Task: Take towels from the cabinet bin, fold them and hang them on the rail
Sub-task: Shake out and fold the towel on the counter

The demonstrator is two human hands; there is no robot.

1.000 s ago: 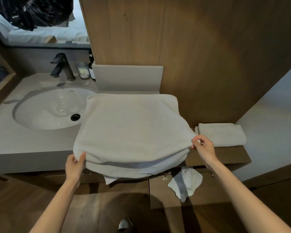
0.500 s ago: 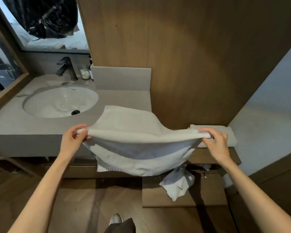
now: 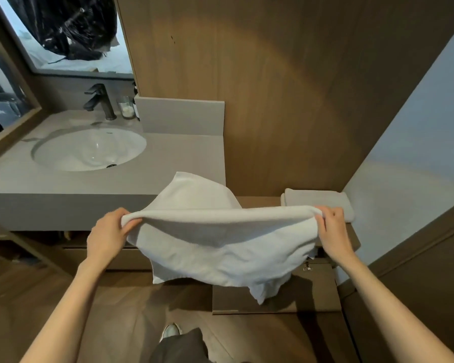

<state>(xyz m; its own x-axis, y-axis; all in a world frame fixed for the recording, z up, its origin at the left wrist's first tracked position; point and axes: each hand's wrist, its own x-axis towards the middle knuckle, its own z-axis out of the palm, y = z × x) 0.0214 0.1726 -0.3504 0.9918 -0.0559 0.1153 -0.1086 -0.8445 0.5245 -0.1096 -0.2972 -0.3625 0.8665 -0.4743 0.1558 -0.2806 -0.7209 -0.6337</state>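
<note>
A white towel [image 3: 220, 247] hangs folded over in the air in front of the vanity, its far end still lying on the counter's edge. My left hand [image 3: 108, 231] pinches the fold at its left end and my right hand [image 3: 330, 226] pinches the right end, with the fold stretched between them. A folded towel [image 3: 323, 201] lies on the low wooden shelf [image 3: 354, 237] at the right. Another white cloth [image 3: 268, 292] peeks out below the held towel, in front of the cabinet; the towel hides most of it.
The grey counter [image 3: 168, 163] holds a white sink [image 3: 89, 149], a dark tap [image 3: 100, 100] and a small glass [image 3: 127, 107]. A wooden wall panel [image 3: 286, 100] rises behind. A mirror [image 3: 63, 35] is at the upper left. My shoe [image 3: 171, 332] shows on the wooden floor.
The towel, spread flat over the counter a second ago, has been lifted and pulled towards me. It now hangs doubled from a fold held between my two hands.
</note>
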